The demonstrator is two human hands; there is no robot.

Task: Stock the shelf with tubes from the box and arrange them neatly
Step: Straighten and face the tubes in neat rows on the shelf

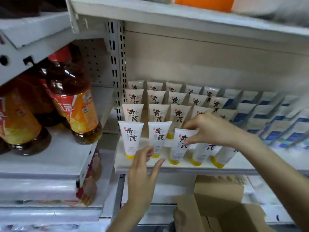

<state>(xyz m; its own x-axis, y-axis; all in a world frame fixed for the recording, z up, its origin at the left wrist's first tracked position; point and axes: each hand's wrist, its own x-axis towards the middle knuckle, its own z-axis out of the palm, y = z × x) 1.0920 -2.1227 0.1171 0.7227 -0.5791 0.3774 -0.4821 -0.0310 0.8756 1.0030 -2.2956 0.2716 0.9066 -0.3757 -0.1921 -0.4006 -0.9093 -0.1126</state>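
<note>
Tubes (178,114) with yellow caps are standing cap-down in ranks on the white shelf (242,162), and the person is working on the front rank. The right hand (212,129) is clamping thumb and fingertips on the flat top edge of the pinched tube (179,148), which is standing third from the left in that rank and leaning slightly. The left hand (142,174) is hovering just below and left of the pinched tube, fingers spread and relaxed, holding nothing. Whether a fingertip is touching the neighbouring tube's base cannot be told. The two hands are working apart.

Judging by the layout, the stocking is looking far along. Behind the pinched tube, several ranks are standing filled and fairly even. To its left, two front tubes are sitting straight. To its right, two more are tilting, partly hidden by the wrist. Straightening that front rank is appearing to be the main work left. Below and right of the pinched tube a cardboard box (217,198) is sitting. Its inside is not showing clearly, so whether more tubes are waiting cannot be told.

Right of the pinched tube, blurred blue-and-white packs (270,118) are filling the same shelf. Far to its left, tea bottles (73,97) with orange labels are standing on a neighbouring shelf. Behind it a pale back panel (200,61) is rising to an upper shelf (167,12).
</note>
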